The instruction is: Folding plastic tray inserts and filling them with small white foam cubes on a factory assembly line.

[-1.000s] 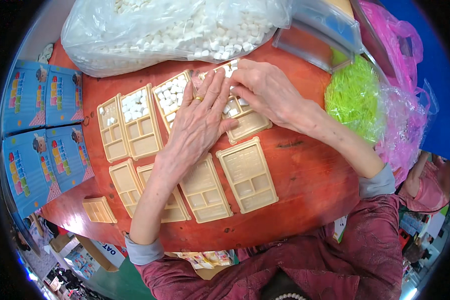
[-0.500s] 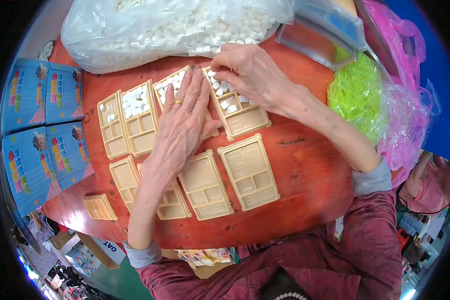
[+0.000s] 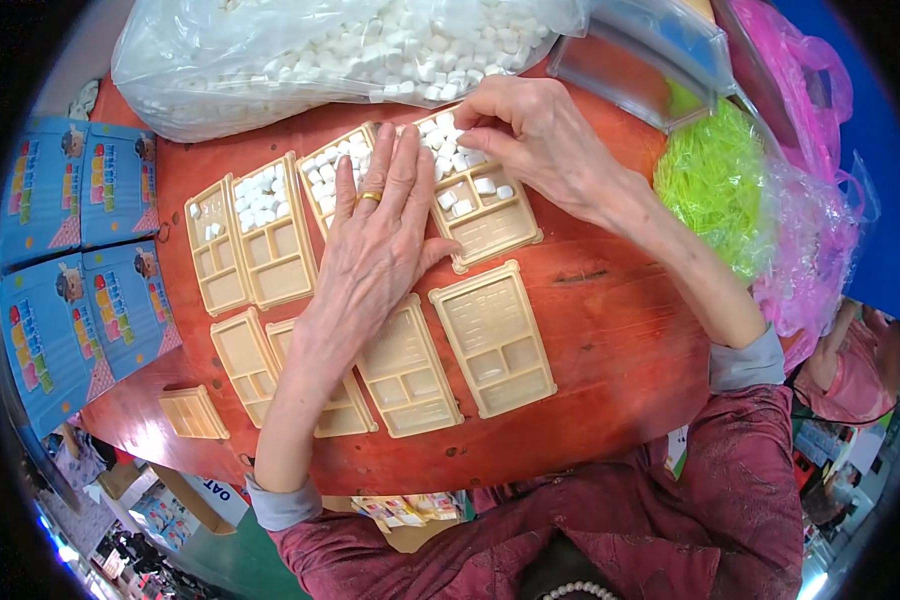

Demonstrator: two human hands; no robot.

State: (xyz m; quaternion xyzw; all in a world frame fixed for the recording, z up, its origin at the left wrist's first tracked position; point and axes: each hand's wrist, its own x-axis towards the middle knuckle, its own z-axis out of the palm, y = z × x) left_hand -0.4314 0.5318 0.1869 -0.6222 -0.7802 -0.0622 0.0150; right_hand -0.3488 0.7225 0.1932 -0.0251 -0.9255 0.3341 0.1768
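My left hand [image 3: 385, 205] lies flat, fingers stretched out, across the third far-row beige compartment tray [image 3: 335, 160] and the left edge of the rightmost far tray [image 3: 495, 228]. Small white marshmallow-like pieces [image 3: 450, 140] fill that rightmost tray's large compartment, and a few lie in its small ones. Curled at the large compartment's right edge is my right hand [image 3: 550, 145], thumb and fingertips together; what they hold, if anything, is hidden. White pieces also fill the large compartment of the second far tray [image 3: 273, 250]. The leftmost far tray [image 3: 220, 265] holds just a few.
A big clear bag [image 3: 300, 70] of white pieces lies along the far edge. Nearer me are several trays without pieces [image 3: 495, 330] and a small tray piece [image 3: 193, 413]. Blue printed cartons [image 3: 40, 330] stand left; green shredded filler [image 3: 710, 190] and pink plastic [image 3: 810, 240] lie right.
My right hand has moved slightly right and is still curled. The rightmost far tray's large compartment shows more white pieces, uncovered by the hands. My left hand has shifted slightly right, still flat.
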